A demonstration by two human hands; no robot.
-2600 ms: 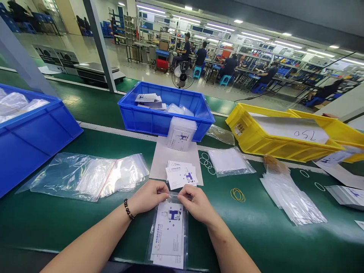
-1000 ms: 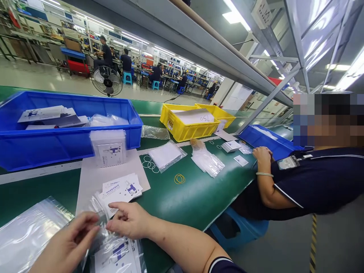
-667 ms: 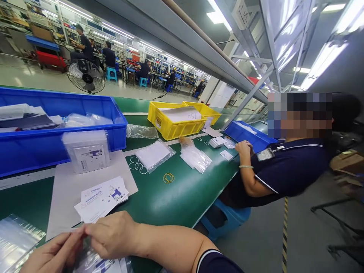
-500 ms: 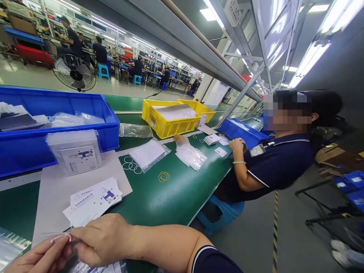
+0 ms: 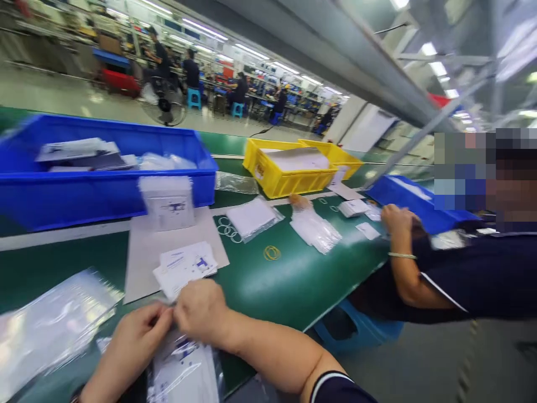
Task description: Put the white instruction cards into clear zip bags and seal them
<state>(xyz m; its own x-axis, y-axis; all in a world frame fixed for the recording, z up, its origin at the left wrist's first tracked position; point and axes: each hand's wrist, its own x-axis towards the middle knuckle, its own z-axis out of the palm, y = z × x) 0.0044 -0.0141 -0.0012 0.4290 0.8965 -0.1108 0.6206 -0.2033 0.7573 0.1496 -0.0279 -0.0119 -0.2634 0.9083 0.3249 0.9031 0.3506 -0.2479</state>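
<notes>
My left hand (image 5: pixel 140 333) and my right hand (image 5: pixel 201 310) meet at the front of the bench. Both have their fingers pinched at the upper edge of a clear plastic bag (image 5: pixel 187 372) with printed white cards inside. Their fingertips are partly hidden behind the knuckles. Just beyond my right hand, a small stack of printed cards (image 5: pixel 187 266) lies on a grey cardboard sheet (image 5: pixel 140 263). A filled clear bag (image 5: pixel 171 204) leans upright against the blue bin (image 5: pixel 176 187). Left of my hands lie flat clear plastic bags (image 5: pixel 59 324).
Yellow rubber bands (image 5: pixel 272 253), white rings (image 5: pixel 229 229), a bagged white stack (image 5: pixel 254 218) and more clear bags (image 5: pixel 316 229) lie on the green bench. Yellow bins (image 5: pixel 293 182) stand behind. At right sits a co-worker (image 5: pixel 474 274) beside another blue bin (image 5: pixel 419 204).
The view has swung left, so things appear further right. More of the bag with cards and the flat bags at left now shows. My hands still pinch together.
</notes>
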